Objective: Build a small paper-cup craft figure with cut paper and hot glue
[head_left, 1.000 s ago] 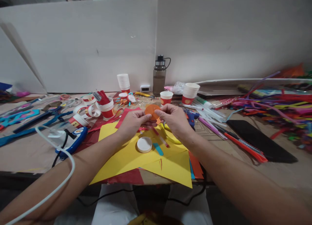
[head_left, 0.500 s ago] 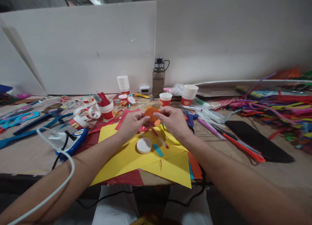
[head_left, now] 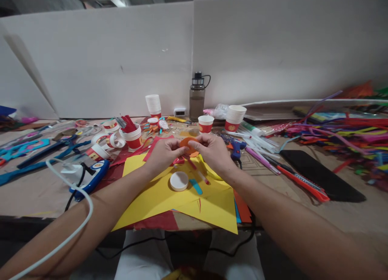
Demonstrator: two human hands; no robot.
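Note:
An orange paper disc (head_left: 189,142) is held up between my two hands above yellow paper. My left hand (head_left: 165,152) pinches its left edge between thumb and fingers. On the opposite edge, my right hand (head_left: 210,150) closes its thumb and fingers. Below the hands, a white round cup piece (head_left: 179,181) lies on the yellow paper (head_left: 157,201), with a short blue strip (head_left: 196,186) beside it. A pen (head_left: 200,172) lies slantwise just behind the strip. Part of a yellow ring-like handle (head_left: 210,168) shows under my right hand.
Paper cups (head_left: 132,136) holding red strips stand left. A bottle (head_left: 197,100) stands by the white board. To the right lie a blue glue gun (head_left: 238,149), a red cutter (head_left: 303,183), a black phone-like slab (head_left: 321,175) and colourful pipe cleaners (head_left: 342,136). A white cable (head_left: 89,215) crosses my left forearm.
The orange disc has tilted flatter between my fingers. My right hand has shifted slightly left, so more of the glue gun shows.

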